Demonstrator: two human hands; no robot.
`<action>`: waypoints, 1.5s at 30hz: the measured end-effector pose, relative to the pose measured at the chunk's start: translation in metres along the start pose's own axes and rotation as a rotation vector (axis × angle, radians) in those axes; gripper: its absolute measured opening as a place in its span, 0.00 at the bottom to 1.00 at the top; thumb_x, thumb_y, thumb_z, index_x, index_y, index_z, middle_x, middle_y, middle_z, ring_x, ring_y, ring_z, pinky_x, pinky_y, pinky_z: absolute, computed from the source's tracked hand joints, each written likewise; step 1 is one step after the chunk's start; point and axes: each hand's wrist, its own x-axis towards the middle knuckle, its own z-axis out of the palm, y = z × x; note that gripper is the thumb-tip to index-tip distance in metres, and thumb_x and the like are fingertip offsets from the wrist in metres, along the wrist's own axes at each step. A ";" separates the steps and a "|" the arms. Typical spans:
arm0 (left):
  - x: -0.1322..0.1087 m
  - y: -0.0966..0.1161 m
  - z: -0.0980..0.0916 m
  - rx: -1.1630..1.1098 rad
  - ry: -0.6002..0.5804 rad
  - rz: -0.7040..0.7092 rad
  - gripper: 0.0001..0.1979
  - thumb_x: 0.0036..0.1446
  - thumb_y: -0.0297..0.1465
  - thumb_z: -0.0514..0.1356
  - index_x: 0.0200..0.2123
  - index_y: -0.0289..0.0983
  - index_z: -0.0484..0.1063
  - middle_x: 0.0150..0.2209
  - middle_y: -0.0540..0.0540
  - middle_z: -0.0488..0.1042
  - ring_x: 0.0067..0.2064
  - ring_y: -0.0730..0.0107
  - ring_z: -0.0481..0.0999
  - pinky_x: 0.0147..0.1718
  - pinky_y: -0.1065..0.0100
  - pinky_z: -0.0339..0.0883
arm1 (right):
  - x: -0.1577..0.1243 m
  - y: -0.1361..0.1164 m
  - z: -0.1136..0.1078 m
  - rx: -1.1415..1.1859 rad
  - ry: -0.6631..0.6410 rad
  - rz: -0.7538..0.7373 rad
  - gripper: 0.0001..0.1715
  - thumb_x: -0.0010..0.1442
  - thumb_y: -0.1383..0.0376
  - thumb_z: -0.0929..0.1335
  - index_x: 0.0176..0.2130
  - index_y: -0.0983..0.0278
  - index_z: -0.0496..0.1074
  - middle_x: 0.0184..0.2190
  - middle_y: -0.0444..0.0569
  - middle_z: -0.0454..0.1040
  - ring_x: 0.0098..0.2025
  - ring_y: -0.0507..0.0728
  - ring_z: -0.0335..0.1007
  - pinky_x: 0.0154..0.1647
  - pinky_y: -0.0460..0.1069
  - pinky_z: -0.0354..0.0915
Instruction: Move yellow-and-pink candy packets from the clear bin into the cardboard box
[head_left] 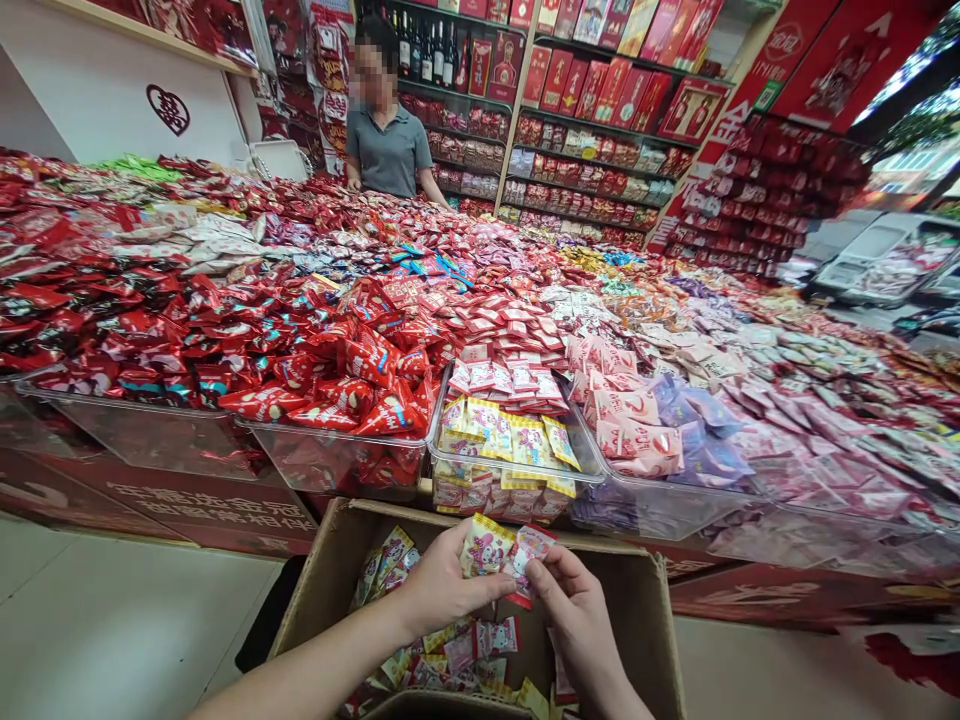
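- Head view: the left grip (442, 585) is closed on a yellow packet (486, 545), pinching it between thumb and fingers;
- the right grip (577, 595) pinches a pink packet (529, 562) with red edges; its thumb presses the side facing the camera, and its fingers are partly hidden behind;
- the two packets are side by side between the grips, held up in the air; the left thumb reaches across to the lower edge of the pink packet;
- below both grips is an open-topped cardboard box (641, 610); loose packets (496, 637) lie inside, some straight under the grips, others to the left of the left grip;
- just beyond the grips, a clear tray (525, 468) holds yellow packets at its front, with pink ones behind;
- farther left of the grips are red bags (375, 360); to the right are pink bags (637, 445), then purple bags (705, 460);
- well beyond the grips, a person (391, 150) in a grey shirt stands behind the loaded surface (247, 515); bottles (437, 55) and red boxes (592, 90) line the shelves farther back.
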 end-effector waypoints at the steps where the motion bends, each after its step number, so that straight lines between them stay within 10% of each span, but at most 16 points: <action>1: 0.000 0.001 0.000 -0.013 -0.005 -0.008 0.16 0.40 0.29 0.64 0.35 0.34 0.65 0.31 0.50 0.74 0.33 0.73 0.72 0.33 0.73 0.65 | 0.000 0.001 0.001 0.013 0.025 -0.018 0.11 0.46 0.61 0.69 0.28 0.64 0.64 0.21 0.42 0.66 0.24 0.49 0.62 0.25 0.44 0.60; 20: -0.001 0.001 -0.002 0.071 -0.030 0.003 0.14 0.41 0.30 0.63 0.33 0.34 0.65 0.29 0.51 0.73 0.29 0.75 0.70 0.30 0.73 0.63 | -0.001 -0.004 -0.008 -0.056 0.049 -0.149 0.13 0.45 0.65 0.69 0.33 0.61 0.63 0.27 0.43 0.69 0.28 0.50 0.64 0.27 0.44 0.62; 45: 0.001 0.004 -0.001 0.014 0.138 0.009 0.15 0.35 0.34 0.66 0.24 0.34 0.63 0.20 0.55 0.65 0.21 0.81 0.62 0.22 0.76 0.58 | 0.001 -0.020 -0.005 0.182 -0.009 0.173 0.12 0.46 0.59 0.69 0.26 0.66 0.66 0.16 0.41 0.67 0.15 0.46 0.59 0.15 0.41 0.55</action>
